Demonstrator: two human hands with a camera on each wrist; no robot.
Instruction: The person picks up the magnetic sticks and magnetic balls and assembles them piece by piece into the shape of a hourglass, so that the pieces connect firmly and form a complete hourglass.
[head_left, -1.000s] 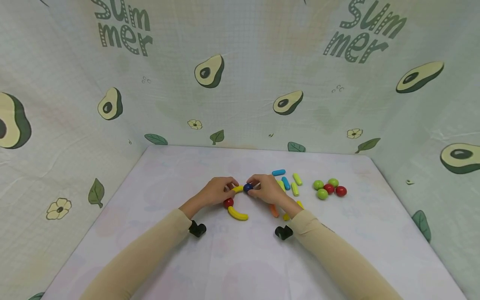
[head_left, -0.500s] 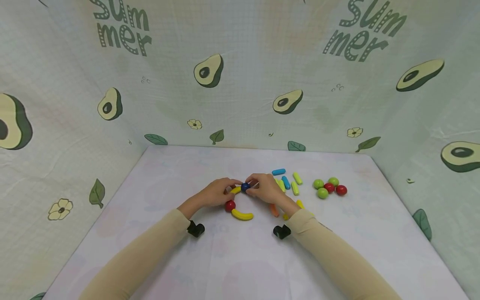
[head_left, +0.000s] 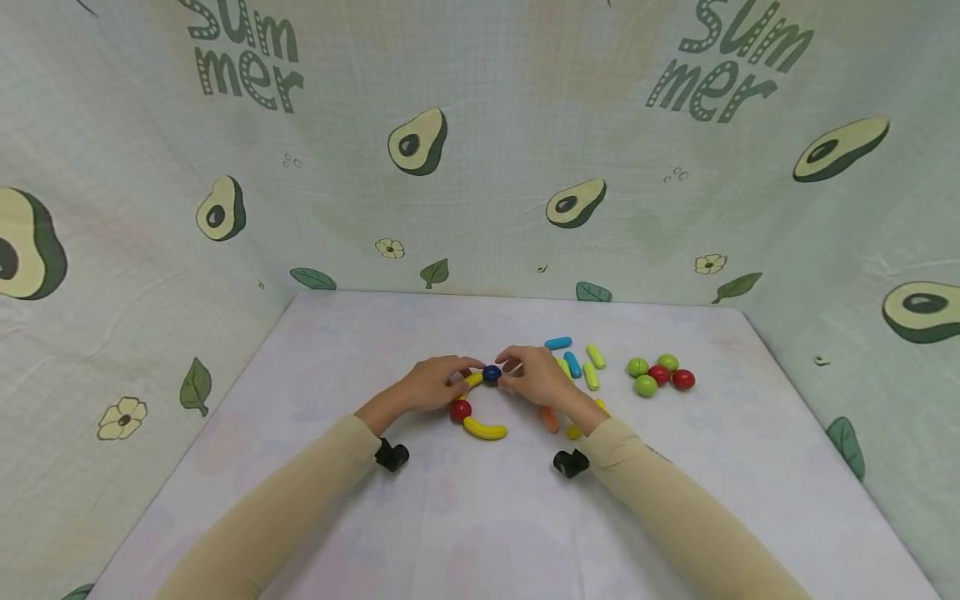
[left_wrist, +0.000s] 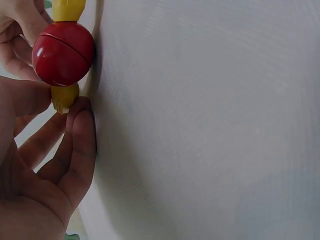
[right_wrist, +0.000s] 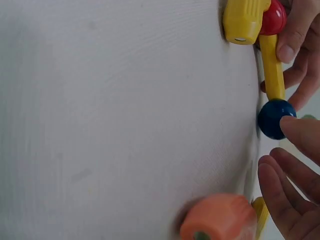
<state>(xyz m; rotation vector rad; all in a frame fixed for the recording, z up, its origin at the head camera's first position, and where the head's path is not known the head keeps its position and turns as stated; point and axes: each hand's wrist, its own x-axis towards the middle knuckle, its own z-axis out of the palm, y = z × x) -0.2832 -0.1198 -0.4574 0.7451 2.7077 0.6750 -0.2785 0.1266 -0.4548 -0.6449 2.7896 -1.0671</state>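
Along the far edge and both sides of the table (head_left: 420,517) hangs a pale printed backdrop (head_left: 495,158), and two beige sleeves (head_left: 300,500) reach in over the white top. The left hand (head_left: 433,383) has thumb and fingers closed around the upper yellow banana (head_left: 473,382); the right hand (head_left: 540,375) is loosely spread, its thumb at the blue ball (head_left: 492,375) and its other fingers apart from it. Between the hands lies a curved chain, open toward the person's right: lower yellow banana (head_left: 484,429), red ball (head_left: 461,410), upper yellow banana, blue ball, each appearing to touch the next. The work looks partly done, with those four pieces joined and the curve's right side unfilled. Loose to the right are an orange piece (head_left: 550,419), yellow pieces (head_left: 573,432), light green sticks (head_left: 591,377), blue sticks (head_left: 573,364), and, smallest, a cluster of green balls (head_left: 646,386) and spare red balls (head_left: 683,380), apparently unused. The right hand and forearm hide parts of the green sticks and yellow pieces, so their number is unclear. Fingers cover much of the upper yellow banana in the head view; what binds the chain cannot be seen, and the right wrist view cuts off the orange piece.
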